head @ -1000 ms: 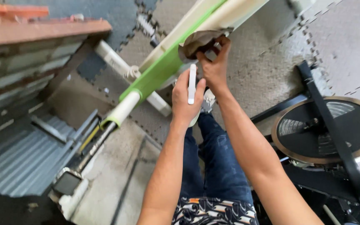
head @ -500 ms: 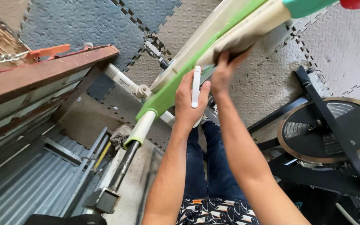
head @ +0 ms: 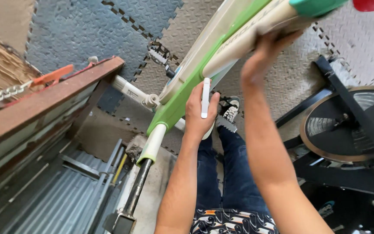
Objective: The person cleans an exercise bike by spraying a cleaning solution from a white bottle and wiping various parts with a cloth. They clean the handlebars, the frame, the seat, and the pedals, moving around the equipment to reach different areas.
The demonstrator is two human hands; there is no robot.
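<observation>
A slim white tool (head: 204,98) is pinched upright between the fingers of the left hand (head: 199,113), which are curled closed around it, with its tip reaching up against the underside of a green and cream bicycle frame (head: 204,65). The right hand (head: 262,58) is blurred; its fingers appear folded over the cream tube of the frame towards one o'clock, though how firmly they are closed cannot be told.

The frame is held across the upper middle of the view, running from seven o'clock up to one o'clock. At its lower end a white sleeve (head: 152,145) gives way to a black post (head: 136,190) ending in a dark block (head: 118,222). A pedal (head: 157,55) is seen behind the frame at eleven o'clock.

The frame is judged stiff and fairly heavy, smooth and somewhat slippery where painted, so it is best taken around the thick tubes rather than the thin post. The white tool is judged light and rigid, easily dropped if the pinch is loosened.

Beneath are blue-jeaned legs (head: 230,177) and a shoe (head: 228,113) on grey interlocking floor mats (head: 109,30). An exercise bike flywheel (head: 347,130) lies at three o'clock, and a rusty bench edge (head: 44,102) with a chain (head: 1,94) at nine o'clock.
</observation>
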